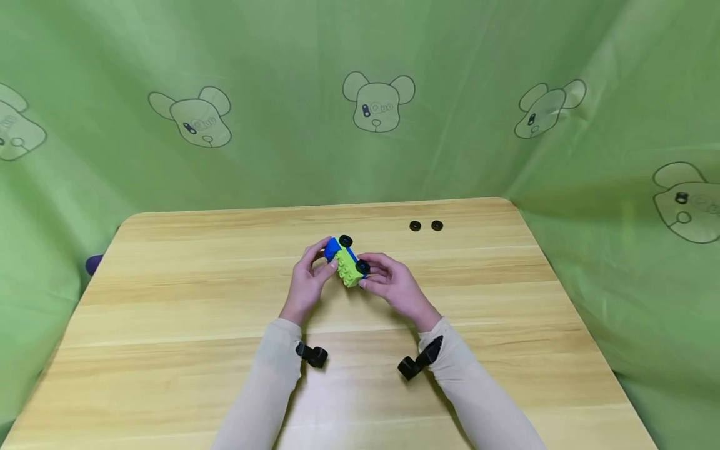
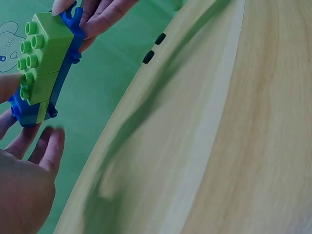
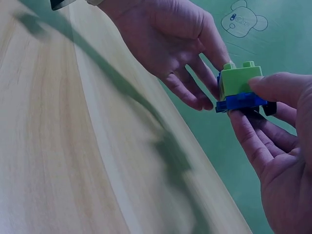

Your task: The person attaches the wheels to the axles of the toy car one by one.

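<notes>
A toy car [image 1: 349,267] of lime green studded blocks on a blue base is held tilted above the table between both hands. My left hand [image 1: 306,282] grips its blue end, thumb on the block side. At the opposite end, my right hand [image 1: 396,286] pinches the car with thumb on the green block [image 3: 239,80] and fingers beneath the base. Two black wheels [image 1: 345,241] show along the car's far side. On the side facing the left wrist camera, the blue base [image 2: 61,83] has bare hubs without wheels.
Two loose black wheels [image 1: 415,225] [image 1: 437,225] lie side by side near the back edge of the wooden table [image 1: 225,262]. Green curtains [image 1: 281,156] with bear outlines surround the table. Each wrist wears a black camera mount [image 1: 419,359].
</notes>
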Demonstrator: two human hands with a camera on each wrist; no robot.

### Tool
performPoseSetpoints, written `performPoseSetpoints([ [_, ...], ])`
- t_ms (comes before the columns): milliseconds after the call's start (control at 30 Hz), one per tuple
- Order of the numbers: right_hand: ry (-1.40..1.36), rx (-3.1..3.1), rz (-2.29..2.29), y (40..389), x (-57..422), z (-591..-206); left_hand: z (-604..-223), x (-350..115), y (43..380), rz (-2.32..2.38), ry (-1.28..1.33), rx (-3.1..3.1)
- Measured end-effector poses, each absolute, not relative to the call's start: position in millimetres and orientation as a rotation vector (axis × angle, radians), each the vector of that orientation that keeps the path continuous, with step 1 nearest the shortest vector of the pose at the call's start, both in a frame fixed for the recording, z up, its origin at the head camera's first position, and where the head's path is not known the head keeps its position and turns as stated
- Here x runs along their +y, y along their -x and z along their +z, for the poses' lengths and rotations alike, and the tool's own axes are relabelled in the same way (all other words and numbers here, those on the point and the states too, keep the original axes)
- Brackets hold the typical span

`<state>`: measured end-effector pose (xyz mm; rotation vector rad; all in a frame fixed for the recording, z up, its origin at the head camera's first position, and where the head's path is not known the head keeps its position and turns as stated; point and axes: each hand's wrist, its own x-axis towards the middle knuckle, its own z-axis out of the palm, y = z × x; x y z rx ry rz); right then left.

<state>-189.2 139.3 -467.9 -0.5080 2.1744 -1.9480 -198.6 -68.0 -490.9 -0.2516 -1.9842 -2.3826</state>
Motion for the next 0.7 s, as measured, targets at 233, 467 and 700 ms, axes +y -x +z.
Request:
performPoseSetpoints([
  [233, 0.533, 2.173, -2.005, 189.4, 141.1, -470.2, -481.8, -64.6, 193.9, -2.420, 0.304, -1.914],
  [467, 0.467, 2.158, -1.999, 189.1, 142.3, -469.8, -465.4, -64.6, 184.8, -2.215, 0.429, -1.962],
  [700, 0.410, 2.115, -2.043, 191.7, 144.8, -467.7, -462.7, -70.0, 183.0, -2.147, 0.540, -2.049],
])
